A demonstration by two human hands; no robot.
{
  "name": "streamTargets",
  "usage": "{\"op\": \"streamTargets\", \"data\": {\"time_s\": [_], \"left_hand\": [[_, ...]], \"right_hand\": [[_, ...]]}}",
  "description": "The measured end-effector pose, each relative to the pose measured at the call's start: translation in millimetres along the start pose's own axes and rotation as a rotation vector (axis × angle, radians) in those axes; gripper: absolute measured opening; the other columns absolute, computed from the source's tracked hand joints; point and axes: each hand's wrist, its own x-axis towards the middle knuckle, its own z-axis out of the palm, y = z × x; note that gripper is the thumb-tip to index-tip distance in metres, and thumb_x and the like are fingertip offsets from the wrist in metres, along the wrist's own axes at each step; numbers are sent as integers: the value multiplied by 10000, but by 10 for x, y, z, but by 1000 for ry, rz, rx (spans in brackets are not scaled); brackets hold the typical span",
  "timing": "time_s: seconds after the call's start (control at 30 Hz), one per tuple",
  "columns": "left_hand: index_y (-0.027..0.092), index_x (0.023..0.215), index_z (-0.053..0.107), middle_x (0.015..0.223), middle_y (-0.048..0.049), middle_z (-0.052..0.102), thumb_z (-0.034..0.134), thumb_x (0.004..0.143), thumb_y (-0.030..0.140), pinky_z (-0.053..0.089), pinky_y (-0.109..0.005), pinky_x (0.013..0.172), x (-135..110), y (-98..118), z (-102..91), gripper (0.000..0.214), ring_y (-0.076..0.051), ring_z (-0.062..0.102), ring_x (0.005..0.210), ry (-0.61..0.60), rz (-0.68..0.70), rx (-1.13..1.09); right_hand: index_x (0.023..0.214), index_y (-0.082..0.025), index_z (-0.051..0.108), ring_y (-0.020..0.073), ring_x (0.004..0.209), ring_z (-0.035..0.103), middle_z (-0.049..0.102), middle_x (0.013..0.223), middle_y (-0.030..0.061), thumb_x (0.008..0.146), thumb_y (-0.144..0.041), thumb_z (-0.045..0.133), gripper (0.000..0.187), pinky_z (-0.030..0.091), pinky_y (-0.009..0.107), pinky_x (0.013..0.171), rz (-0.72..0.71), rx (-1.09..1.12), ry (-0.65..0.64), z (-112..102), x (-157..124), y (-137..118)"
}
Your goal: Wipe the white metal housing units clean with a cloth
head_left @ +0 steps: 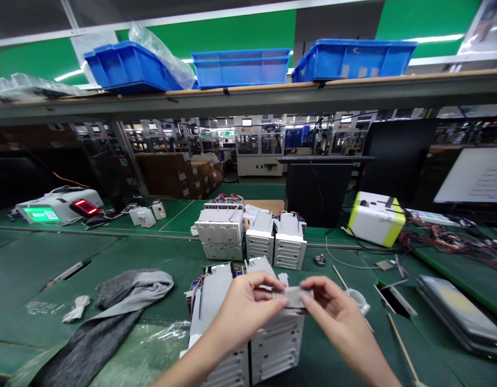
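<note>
A small flat grey strip (pixel 295 296) is stretched between my two hands; its exact kind is too blurred to name. My left hand (pixel 252 301) pinches its left end between thumb and fingers. Its right end is pinched the same way by my right hand (pixel 329 301). Directly beneath my hands stands a grey metal-cased unit (pixel 278 344) with ribbed slots on its front, its top partly covered by them. Beside it on the left is a second such unit (pixel 210 301), with coloured wires along its edge and my left forearm across its front.
More grey units (pixel 222 234) stand behind. Left lies a grey cloth (pixel 123 306) by crumpled white paper (pixel 77 309). To the right are a tape roll (pixel 358 301), a wooden stick (pixel 403 344) and a stack of dark flat devices (pixel 461 312). Blue bins (pixel 242 67) sit on the overhead shelf.
</note>
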Motion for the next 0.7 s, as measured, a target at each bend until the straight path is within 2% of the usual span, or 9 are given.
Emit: {"op": "streamTargets", "data": {"time_s": [0.1, 0.17, 0.27, 0.33, 0.4, 0.47, 0.53, 0.6, 0.7], "left_hand": [[140, 979, 635, 815, -24, 682, 749, 616, 167, 489, -237, 619, 19, -1, 50, 382, -129, 642, 671, 1, -34, 15], [127, 994, 626, 775, -13, 661, 759, 597, 158, 495, -247, 632, 30, 8, 72, 420, -125, 625, 661, -6, -44, 32], [108, 981, 634, 703, 4, 631, 754, 629, 193, 470, -235, 602, 65, -5, 95, 382, -110, 589, 616, -12, -47, 60], [101, 918, 659, 670, 5, 616, 731, 668, 215, 447, -224, 578, 95, -27, 109, 284, -104, 572, 601, -20, -42, 81], [108, 866, 679, 677, -4, 621, 714, 694, 232, 439, -225, 567, 112, -35, 121, 215, -110, 572, 607, -35, -29, 108], [135, 907, 689, 736, -16, 653, 704, 721, 247, 458, -238, 604, 96, -13, 126, 218, -133, 603, 667, -39, 0, 137], [183, 977, 687, 856, -26, 691, 673, 778, 277, 484, -255, 687, 43, 27, 113, 220, -155, 637, 772, -22, 73, 239], [230, 973, 691, 949, -21, 703, 601, 859, 312, 493, -264, 756, -35, 49, 71, 167, -161, 649, 839, 3, 196, 431], [259, 930, 681, 925, -10, 704, 528, 917, 314, 501, -254, 762, -145, -10, -46, 163, -167, 655, 853, 29, 399, 663]], "right_hand": [[1111, -240, 596, 181, 891, 683, 711, 946, 34, 840, -426, 650, 333, 530, 258, 778, 34, -134, 41, 7, 8, -58], [1046, -242, 646, 176, 856, 699, 725, 952, 32, 844, -414, 631, 265, 535, 244, 745, 15, -278, 54, 5, 1, -96], [925, -256, 708, 152, 753, 694, 733, 905, 12, 841, -382, 619, 176, 530, 224, 682, -123, -457, 116, 23, -28, -152], [888, -262, 718, 139, 714, 678, 728, 870, 0, 839, -352, 617, 144, 522, 220, 668, -229, -517, 164, 32, -46, -193], [885, -269, 716, 134, 711, 665, 721, 858, -8, 848, -337, 604, 136, 514, 221, 668, -264, -555, 168, -12, -47, -247], [895, -282, 715, 137, 725, 655, 715, 856, -16, 855, -351, 602, 138, 506, 233, 682, -238, -613, 141, -147, -27, -321], [910, -298, 718, 155, 785, 651, 713, 883, -16, 853, -377, 610, 145, 497, 258, 731, -210, -711, 138, -378, 9, -413], [917, -308, 723, 184, 869, 647, 714, 929, -8, 846, -395, 612, 157, 488, 288, 775, -187, -838, 153, -665, 43, -506], [901, -313, 732, 217, 925, 641, 717, 969, 4, 838, -388, 593, 170, 481, 330, 811, -146, -1057, 192, -1069, 78, -573]]}}
